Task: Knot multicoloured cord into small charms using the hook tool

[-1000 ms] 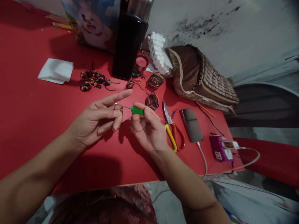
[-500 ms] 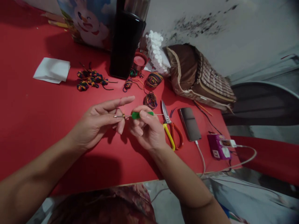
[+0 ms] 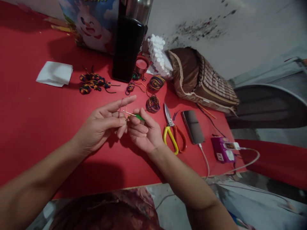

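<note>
My right hand (image 3: 144, 132) pinches a crochet hook with a green grip (image 3: 138, 117), its metal tip pointing left toward my left fingers. My left hand (image 3: 104, 124) has its index finger stretched out with thin multicoloured thread (image 3: 120, 107) looped over it, and the other fingers curl around the thread near the hook's tip. Both hands hover over the red table (image 3: 35, 115). A small ball of multicoloured thread (image 3: 153, 104) lies just beyond my right hand.
Yellow-and-red scissors (image 3: 173, 132), a phone (image 3: 192, 126) on a cable and a purple charger (image 3: 223, 153) lie to the right. Several small crocheted pieces (image 3: 93, 82), a white tissue (image 3: 54, 73), a black flask (image 3: 128, 44), a brown pouch (image 3: 201, 80) stand farther back.
My right hand has moved left and closer to the left hand, tilting the hook so less of its green grip shows. The left hand keeps its pose.
</note>
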Available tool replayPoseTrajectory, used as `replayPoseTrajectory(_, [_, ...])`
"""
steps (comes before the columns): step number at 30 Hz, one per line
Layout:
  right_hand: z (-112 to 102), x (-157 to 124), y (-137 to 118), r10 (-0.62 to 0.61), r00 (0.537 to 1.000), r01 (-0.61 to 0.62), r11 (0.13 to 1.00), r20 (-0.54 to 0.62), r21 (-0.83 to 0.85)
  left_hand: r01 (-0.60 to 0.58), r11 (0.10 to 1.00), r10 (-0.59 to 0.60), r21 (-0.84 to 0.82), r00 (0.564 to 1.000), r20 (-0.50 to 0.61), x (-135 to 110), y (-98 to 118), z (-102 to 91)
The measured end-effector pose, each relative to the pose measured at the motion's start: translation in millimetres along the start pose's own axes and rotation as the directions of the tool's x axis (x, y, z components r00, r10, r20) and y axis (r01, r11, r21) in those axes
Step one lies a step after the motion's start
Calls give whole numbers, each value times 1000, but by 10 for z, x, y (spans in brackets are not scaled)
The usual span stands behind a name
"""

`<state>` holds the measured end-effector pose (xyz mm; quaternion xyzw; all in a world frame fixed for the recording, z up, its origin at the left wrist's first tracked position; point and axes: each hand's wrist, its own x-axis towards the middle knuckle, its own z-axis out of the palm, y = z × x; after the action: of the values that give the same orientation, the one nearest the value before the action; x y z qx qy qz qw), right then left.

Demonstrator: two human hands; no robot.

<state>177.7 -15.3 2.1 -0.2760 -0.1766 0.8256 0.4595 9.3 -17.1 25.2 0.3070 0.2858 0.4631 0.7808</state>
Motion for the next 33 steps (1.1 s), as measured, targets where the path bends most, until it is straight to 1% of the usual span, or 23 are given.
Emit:
replayPoseTrajectory(3, [1, 18, 17, -14, 1000, 14, 1000, -4, -13, 12, 1000, -12, -28, 1000, -10, 14, -16, -14])
replayPoseTrajectory(8, [-3, -21, -47, -52, 998, 53, 996, 24, -78, 36, 999, -36, 19, 999, 0, 13, -24, -38])
replayPoseTrajectory(11, [-5, -41, -51, -145, 989, 147, 970, 21, -193, 71, 997, -71, -18, 997, 25, 12, -7, -32])
replayPoseTrajectory(15, [-4, -65, 6, -307, 949, 309, 876, 66, -370, 98, 993, -94, -63, 994, 59, 13, 3, -23])
replayPoseTrajectory(17, [-3, -86, 30, -360, 930, 350, 811, 72, -468, 107, 991, -102, -76, 993, 65, 12, -3, -23])
replayPoseTrajectory(20, [-3, -115, 45, -458, 884, 414, 680, 90, -605, 119, 991, -115, -65, 991, 64, 7, -17, -20])
replayPoseTrajectory(21, [-1, -119, 48, -480, 872, 428, 649, 99, -629, 119, 991, -115, -62, 991, 64, 6, -20, -17])
replayPoseTrajectory(22, [1, -119, 51, -492, 864, 438, 635, 104, -637, 120, 991, -116, -60, 991, 63, 6, -20, -12])
replayPoseTrajectory(24, [10, -113, 61, -485, 870, 434, 662, 92, -611, 119, 991, -116, -66, 992, 57, 10, -15, -6])
replayPoseTrajectory(27, [28, -97, 75, -430, 902, 387, 757, 44, -526, 120, 990, -118, -70, 993, 30, 32, 2, -18])
replayPoseTrajectory(29, [38, -89, 76, -400, 916, 362, 804, 22, -472, 115, 990, -113, -78, 993, 31, 50, 11, -43])
replayPoseTrajectory(33, [54, -83, 57, -361, 933, 336, 854, 13, -397, 104, 991, -99, -89, 994, 53, 66, 17, -98])
